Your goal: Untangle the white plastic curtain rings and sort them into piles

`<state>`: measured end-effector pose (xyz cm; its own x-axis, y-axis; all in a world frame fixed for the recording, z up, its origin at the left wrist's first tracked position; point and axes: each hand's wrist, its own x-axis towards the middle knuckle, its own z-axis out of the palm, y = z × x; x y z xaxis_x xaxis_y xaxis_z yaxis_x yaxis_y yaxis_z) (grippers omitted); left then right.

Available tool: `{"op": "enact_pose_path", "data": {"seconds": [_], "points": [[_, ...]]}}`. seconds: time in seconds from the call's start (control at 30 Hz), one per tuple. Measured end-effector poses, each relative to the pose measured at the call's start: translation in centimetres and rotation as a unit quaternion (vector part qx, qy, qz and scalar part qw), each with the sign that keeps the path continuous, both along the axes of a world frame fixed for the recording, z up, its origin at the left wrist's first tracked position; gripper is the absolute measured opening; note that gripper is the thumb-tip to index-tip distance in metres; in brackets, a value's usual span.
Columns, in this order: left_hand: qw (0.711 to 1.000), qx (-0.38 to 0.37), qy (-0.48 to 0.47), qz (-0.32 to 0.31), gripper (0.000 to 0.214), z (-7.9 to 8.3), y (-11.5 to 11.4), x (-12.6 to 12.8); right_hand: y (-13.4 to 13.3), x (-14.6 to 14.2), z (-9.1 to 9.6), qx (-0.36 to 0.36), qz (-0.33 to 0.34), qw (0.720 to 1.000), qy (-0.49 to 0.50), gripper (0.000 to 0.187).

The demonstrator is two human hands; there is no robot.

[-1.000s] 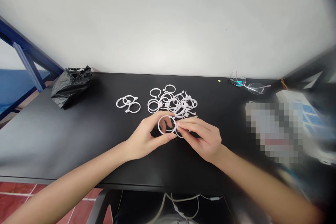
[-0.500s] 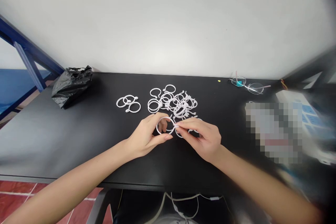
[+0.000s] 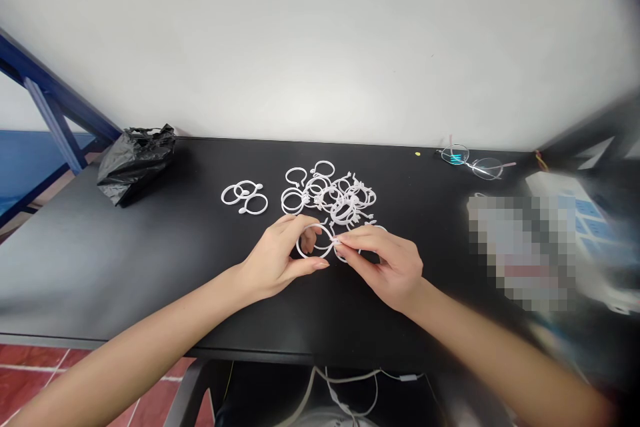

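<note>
A white plastic curtain ring (image 3: 315, 258) is held upright between my two hands. My left hand (image 3: 273, 257) curves round its left side, with the fingers and thumb gripping the hoop. At the ring's right side, my right hand (image 3: 390, 260) pinches the small clasp end between thumb and fingertips, which partly hide it. Just behind the hands lies a heap of similar white rings (image 3: 344, 212), several of them with open clasp ends sticking out. Three more rings (image 3: 256, 213) with rounded clasps overlap in a small group to the left.
A crumpled black plastic bag (image 3: 137, 163) sits at the back left of the black table (image 3: 200, 307). Eyeglasses (image 3: 470, 163) rest near the wall at the back right. A white power strip (image 3: 565, 207) and a blurred-out item (image 3: 520, 253) lie at the right. Cables (image 3: 345, 380) hang below the front edge.
The held ring has shifted very slightly to the left with my left hand. Both hands keep the same grip, and the loose rings have not moved.
</note>
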<state>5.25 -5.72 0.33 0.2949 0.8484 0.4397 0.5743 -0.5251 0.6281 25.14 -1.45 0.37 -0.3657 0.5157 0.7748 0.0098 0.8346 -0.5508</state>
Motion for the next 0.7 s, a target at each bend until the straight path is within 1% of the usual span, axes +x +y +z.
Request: {"op": "enact_pose_path", "data": {"seconds": [0.2, 0.37, 0.7], "points": [[1.0, -0.005, 0.003, 0.0, 0.053, 0.01, 0.02, -0.09, -0.01, -0.01, -0.03, -0.002, 0.003, 1.0, 0.005, 0.024], [1.0, -0.002, 0.01, -0.001, 0.049, 0.23, -0.02, -0.2, -0.08, 0.05, -0.08, -0.015, 0.011, 1.0, 0.007, 0.02], [1.0, -0.002, 0.014, -0.004, 0.049, 0.32, 0.07, -0.16, -0.05, -0.07, 0.0, -0.006, 0.008, 1.0, 0.003, 0.018]]}}
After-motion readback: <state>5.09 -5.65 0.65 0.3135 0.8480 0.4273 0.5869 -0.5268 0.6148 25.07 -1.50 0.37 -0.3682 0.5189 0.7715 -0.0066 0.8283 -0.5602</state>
